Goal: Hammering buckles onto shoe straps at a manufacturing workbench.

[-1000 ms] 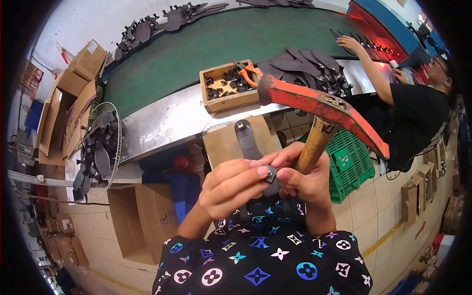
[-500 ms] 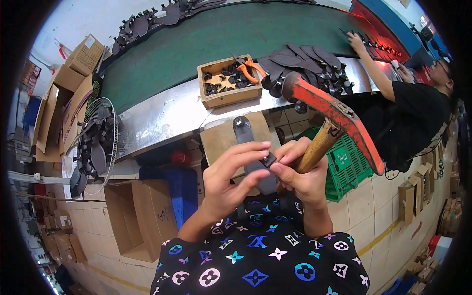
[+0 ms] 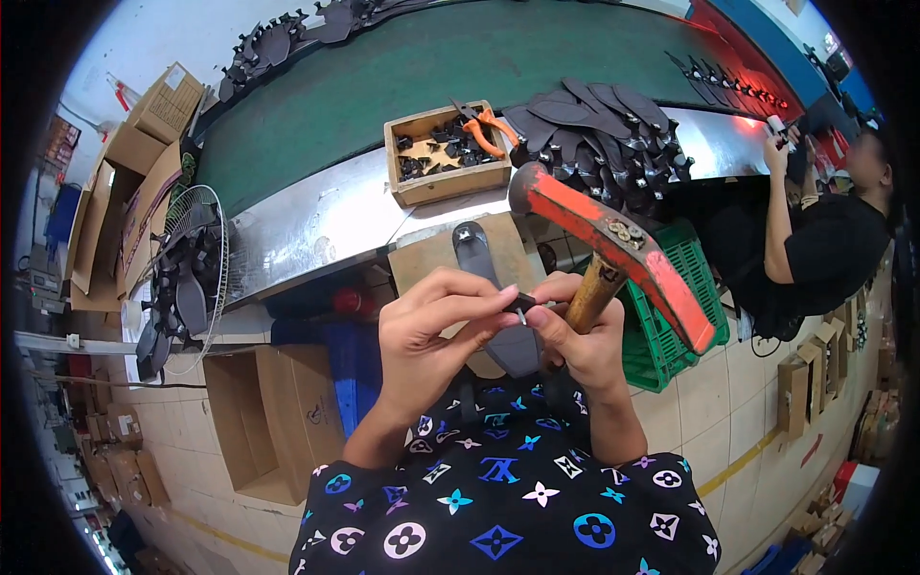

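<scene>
My left hand [image 3: 431, 316] pinches a small black heel tip [image 3: 520, 304] with a thin metal pin, between thumb and fingers. My right hand [image 3: 592, 353] grips the wooden handle of a hammer [image 3: 573, 215], whose red, worn head points up and away from me. The thumb and forefinger of that same hand also meet at the heel tip. Below both hands a dark shoe sole [image 3: 472, 252] lies lengthwise over a tan work block [image 3: 419, 262]; its near end reaches my lap and its middle is partly covered by my fingers.
A wooden box [image 3: 446, 188] of small black pieces holds orange-handled pliers [image 3: 484, 137] on the metal ledge. Dark soles [image 3: 565, 125] are piled beside it, before a green belt [image 3: 383, 81]. A green crate [image 3: 671, 316] stands right, a carton [image 3: 273, 422] left. A co-worker [image 3: 824, 230] sits at right.
My left fingers have closed on the heel tip, which has turned so its pin points toward me. The hammer has shifted left. The co-worker's arm has drawn back from the belt.
</scene>
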